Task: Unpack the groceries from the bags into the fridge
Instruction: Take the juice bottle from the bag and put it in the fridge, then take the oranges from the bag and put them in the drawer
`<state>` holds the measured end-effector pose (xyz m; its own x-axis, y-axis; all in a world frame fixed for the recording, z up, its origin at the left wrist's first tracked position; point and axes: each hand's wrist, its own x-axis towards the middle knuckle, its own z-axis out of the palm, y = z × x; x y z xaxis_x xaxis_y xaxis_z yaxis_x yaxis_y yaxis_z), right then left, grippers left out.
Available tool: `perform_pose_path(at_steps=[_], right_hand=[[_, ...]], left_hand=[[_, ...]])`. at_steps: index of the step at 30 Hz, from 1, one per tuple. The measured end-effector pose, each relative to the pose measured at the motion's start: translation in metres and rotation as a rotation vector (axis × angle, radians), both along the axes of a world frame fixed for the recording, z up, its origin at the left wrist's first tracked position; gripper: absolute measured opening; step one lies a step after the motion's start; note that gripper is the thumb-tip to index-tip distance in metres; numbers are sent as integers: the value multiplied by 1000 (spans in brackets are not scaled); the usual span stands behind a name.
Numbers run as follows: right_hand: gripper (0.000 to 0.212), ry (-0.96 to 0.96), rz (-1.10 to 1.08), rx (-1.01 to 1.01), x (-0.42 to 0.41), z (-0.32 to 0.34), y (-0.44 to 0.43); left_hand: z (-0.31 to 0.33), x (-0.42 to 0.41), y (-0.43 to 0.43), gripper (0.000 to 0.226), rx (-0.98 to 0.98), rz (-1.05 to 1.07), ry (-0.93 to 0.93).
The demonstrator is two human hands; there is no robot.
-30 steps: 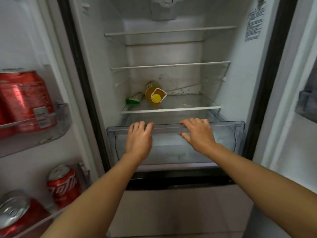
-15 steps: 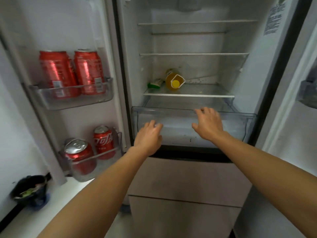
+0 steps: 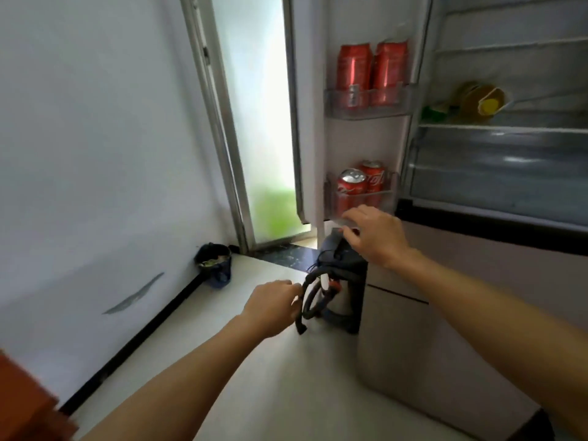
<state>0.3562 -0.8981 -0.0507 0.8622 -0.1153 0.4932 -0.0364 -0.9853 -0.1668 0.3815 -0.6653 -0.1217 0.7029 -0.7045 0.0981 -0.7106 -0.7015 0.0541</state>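
Note:
A dark grocery bag [image 3: 345, 281] stands on the floor against the fridge's lower front, below the open door. My left hand [image 3: 272, 305] has its fingers curled at the bag's black handle loop [image 3: 307, 297] and seems to hold it. My right hand [image 3: 375, 238] reaches over the bag's top with its fingers spread, touching the upper edge. The fridge [image 3: 509, 138] stands open at the right. On its lowest shelf lies a yellow-capped bottle [image 3: 483, 101], and the clear drawer [image 3: 496, 176] below is pushed in. What is inside the bag is hidden.
Red soda cans fill the upper [image 3: 370, 71] and lower [image 3: 353, 189] racks of the open door, just above my right hand. A small dark bin [image 3: 214, 264] sits by the wall at the left. A frosted glass door [image 3: 254, 122] is behind. An orange-brown edge [image 3: 25, 402] shows at the bottom left.
Both hands left the fridge drawer and dropped to the bag on the floor. My view swung left and down, away from the shelves.

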Motion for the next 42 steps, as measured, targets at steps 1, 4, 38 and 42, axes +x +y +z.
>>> perform_pose_path(at_steps=[1, 4, 38, 42], right_hand=[[28, 4, 50, -5, 3, -5, 30], [28, 59, 201, -16, 14, -22, 124], [37, 391, 1518, -394, 0, -143, 1020], [35, 435, 1483, -393, -30, -147, 1101]], left_hand=[[-6, -1, 34, 30, 11, 49, -5], [-20, -10, 135, 31, 21, 218, 34], [-98, -274, 866, 17, -137, 1688, 247], [-93, -304, 953, 22, -116, 1671, 215]])
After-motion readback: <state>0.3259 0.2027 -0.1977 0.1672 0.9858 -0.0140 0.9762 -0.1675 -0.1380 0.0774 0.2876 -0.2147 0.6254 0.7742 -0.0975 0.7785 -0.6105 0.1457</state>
